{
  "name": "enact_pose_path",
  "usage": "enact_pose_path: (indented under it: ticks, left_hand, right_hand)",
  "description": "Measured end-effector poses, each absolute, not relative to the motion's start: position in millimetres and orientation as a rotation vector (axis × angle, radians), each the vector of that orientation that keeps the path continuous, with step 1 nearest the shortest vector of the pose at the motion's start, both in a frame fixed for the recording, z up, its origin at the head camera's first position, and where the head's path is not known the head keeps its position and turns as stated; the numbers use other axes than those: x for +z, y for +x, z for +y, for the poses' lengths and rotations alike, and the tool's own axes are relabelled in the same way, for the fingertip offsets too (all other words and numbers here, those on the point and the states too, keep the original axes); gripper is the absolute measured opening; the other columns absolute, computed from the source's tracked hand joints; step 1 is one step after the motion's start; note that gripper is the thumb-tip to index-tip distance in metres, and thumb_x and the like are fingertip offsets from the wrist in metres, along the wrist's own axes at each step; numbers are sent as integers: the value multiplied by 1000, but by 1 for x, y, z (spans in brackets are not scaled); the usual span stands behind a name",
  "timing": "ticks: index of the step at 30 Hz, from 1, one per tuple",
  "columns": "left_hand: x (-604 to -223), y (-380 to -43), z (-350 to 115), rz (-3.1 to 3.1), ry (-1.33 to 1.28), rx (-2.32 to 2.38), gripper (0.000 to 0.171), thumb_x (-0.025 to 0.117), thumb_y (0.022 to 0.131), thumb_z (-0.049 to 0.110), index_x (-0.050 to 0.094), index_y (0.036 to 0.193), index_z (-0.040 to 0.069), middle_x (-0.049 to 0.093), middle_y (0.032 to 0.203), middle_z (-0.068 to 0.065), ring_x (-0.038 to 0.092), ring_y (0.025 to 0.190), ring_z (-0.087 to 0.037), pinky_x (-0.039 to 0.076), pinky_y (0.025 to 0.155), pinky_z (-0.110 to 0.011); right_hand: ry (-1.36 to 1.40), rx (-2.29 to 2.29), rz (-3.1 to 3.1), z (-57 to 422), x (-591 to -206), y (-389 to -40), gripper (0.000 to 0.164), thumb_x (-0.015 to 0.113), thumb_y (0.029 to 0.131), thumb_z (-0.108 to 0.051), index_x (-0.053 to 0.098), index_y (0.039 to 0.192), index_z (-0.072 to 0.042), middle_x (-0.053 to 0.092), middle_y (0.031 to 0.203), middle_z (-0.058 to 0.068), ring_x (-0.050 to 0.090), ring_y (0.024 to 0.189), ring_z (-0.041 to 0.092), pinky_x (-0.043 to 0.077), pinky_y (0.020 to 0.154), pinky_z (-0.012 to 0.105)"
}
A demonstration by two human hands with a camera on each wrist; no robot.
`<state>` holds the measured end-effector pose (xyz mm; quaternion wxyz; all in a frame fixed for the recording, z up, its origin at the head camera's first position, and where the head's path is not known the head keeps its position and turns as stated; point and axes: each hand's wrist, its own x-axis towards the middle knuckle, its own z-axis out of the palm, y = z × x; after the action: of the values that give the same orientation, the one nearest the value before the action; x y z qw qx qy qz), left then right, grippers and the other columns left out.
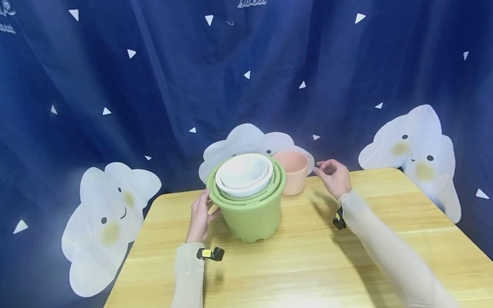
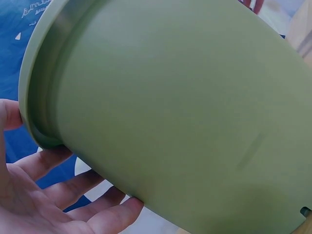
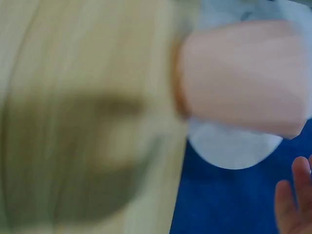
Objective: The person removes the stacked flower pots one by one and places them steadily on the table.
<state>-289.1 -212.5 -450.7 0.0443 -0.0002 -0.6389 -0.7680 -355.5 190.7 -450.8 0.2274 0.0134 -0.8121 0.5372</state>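
A large green flowerpot [image 1: 252, 219] stands on the table with further pots nested inside it, the topmost a white pot [image 1: 243, 172]. My left hand [image 1: 198, 218] holds its left side; in the left wrist view the thumb is at the rim and the fingers [image 2: 114, 214] lie under the rim and along the wall. Behind the green pot, to its right, sits a small pink flowerpot [image 1: 296, 184]. Just right of it, apart from it, is my right hand [image 1: 336, 179] with loosely bent fingers and nothing held. The right wrist view is blurred.
The wooden table [image 1: 262, 275] carries the pots near its far edge. A blue curtain [image 1: 243, 93] with white clouds and triangles hangs right behind that edge. Dark wrist cameras [image 1: 210, 254] sit on both sleeves.
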Motion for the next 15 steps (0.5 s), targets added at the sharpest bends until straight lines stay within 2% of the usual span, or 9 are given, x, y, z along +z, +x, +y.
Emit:
enact_pose_path:
  ticks: [3, 5, 7, 10, 12, 15]
  left_hand:
    - [-450, -290, -213, -1951, 13, -2343, 52, 46, 109, 44, 53, 146, 8, 55, 146, -11, 49, 144, -33, 47, 117, -57]
    - [-450, -289, -213, -1942, 24, -2350, 50, 46, 109, 43, 54, 144, 7, 56, 144, -10, 50, 143, -32, 48, 117, -57]
    - [-450, -289, -213, -1941, 28, -2353, 49, 46, 110, 42, 54, 143, 7, 57, 143, -10, 51, 142, -31, 48, 117, -57]
    - [-451, -289, -213, -1947, 29, -2360, 49, 46, 110, 42, 54, 144, 9, 56, 145, -8, 50, 143, -31, 46, 118, -58]
    - [-451, -290, -214, -1954, 18, -2363, 50, 46, 110, 43, 53, 146, 9, 55, 148, -9, 49, 144, -31, 46, 118, -58]
    - [-451, -290, -215, -1955, 20, -2368, 53, 47, 109, 45, 52, 147, 9, 52, 150, -12, 49, 145, -31, 45, 119, -58]
  right_hand:
    - [115, 1342, -2359, 187, -460, -357, 48, 80, 89, -13, 60, 130, 3, 62, 137, 25, 69, 109, 38, 61, 94, 41]
    - [220, 1278, -2455, 183, -465, -358, 63, 80, 88, -12, 53, 144, -1, 51, 148, 26, 60, 125, 45, 54, 106, 57]
    - [322, 1238, -2539, 178, -469, -360, 73, 79, 88, -12, 45, 152, -4, 38, 159, 28, 47, 140, 49, 42, 116, 67]
    - [381, 1209, -2629, 171, -472, -361, 78, 81, 87, -17, 43, 155, -6, 25, 167, 30, 27, 154, 51, 28, 121, 74]
    - [360, 1214, -2653, 166, -472, -361, 78, 84, 86, -23, 46, 151, -5, 25, 167, 30, 22, 156, 51, 25, 122, 75]
    - [319, 1257, -2619, 158, -472, -365, 70, 87, 84, -25, 52, 138, 2, 42, 155, 32, 35, 150, 50, 33, 121, 70]
